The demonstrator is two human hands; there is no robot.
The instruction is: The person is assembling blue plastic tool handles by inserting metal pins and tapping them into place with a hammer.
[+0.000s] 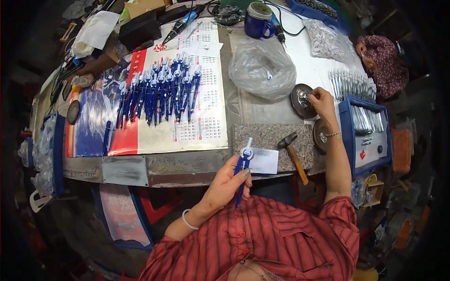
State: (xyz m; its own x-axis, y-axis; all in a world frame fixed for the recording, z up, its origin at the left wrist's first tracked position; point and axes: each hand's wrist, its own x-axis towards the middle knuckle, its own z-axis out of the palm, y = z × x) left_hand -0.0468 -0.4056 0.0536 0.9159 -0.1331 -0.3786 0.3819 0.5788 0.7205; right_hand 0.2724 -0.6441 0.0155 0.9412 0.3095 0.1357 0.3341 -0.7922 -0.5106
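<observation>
In front of my chest, my left hand (224, 186) is closed round a blue drawing compass (246, 153) with a pale ribbed handle, held upright with its legs downward. Out to the right, my right hand (323, 104) has its fingers pinched together over a dark round dish (295, 104) of small shiny metal parts. Whatever lies between those fingertips is too small to make out. A second dark dish (317, 127) with metal bits sits partly under my right wrist. Many blue compasses (161, 89) lie in rows on a printed sheet (208, 133) at the left.
A hammer (296, 161) rests on a stone slab (262, 133) beside a white paper (265, 161). Behind them is a clear plastic bag (260, 70). A blue tray (346, 133) of metal pieces stands at right; another person (385, 65) sits beyond. A blue mug (258, 25) is at the back.
</observation>
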